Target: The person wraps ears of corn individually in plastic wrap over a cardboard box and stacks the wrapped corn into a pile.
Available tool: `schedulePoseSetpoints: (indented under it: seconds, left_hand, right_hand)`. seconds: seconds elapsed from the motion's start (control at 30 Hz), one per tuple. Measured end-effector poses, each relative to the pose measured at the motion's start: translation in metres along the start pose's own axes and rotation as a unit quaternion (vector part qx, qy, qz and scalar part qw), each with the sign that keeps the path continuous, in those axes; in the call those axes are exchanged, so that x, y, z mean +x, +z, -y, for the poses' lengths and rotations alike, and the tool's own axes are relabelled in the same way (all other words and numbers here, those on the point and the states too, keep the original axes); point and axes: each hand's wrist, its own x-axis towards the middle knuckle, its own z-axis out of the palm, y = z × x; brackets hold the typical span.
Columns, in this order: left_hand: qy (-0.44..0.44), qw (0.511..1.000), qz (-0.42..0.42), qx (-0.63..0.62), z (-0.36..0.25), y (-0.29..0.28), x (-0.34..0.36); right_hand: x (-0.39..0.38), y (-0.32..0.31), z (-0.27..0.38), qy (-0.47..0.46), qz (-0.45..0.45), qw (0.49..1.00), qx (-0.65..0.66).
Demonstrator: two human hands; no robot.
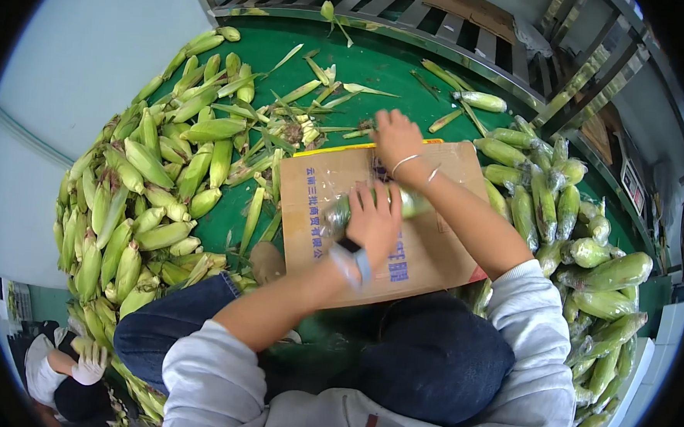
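Observation:
An ear of corn [414,204] with clear plastic film about it lies across a brown cardboard box [301,246]. My left hand [374,223] is laid over its middle, fingers curving down around it. At the box's far edge, beside a yellow strip [322,151], my right hand [397,141] has its fingers curled in and somewhat blurred. What those fingers hold, if anything, is hidden. Shiny creases on the cardboard near the right wrist look like clear film.
Unwrapped ears of corn in green husks [151,165] are heaped at left. Film-wrapped ears [543,208] are piled at right. Loose husk pieces [308,127] lie on the green surface [281,52]. A slatted metal rack [414,16] stands behind. Another person's gloved hand [89,364] shows lower left.

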Motion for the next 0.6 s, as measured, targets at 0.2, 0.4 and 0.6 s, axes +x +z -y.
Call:
schedulePoseSetpoints:
  seconds: [0.2, 0.4, 0.6]
  left_hand:
    - [0.052, 0.959, 0.121, -0.251, 0.057, -0.002, 0.062]
    - [0.251, 0.806, 0.447, -0.297, 0.069, -0.040, -0.035]
    - [0.083, 0.478, 0.615, -0.621, 0.185, -0.050, -0.153]
  right_hand:
    - [0.027, -0.004, -0.029, -0.027, 0.296, 0.950, -0.097]
    - [0.009, 0.010, -0.045, 0.010, 0.239, 0.971, -0.011]
    - [-0.025, 0.023, -0.026, -0.110, 0.146, 0.979, 0.087]
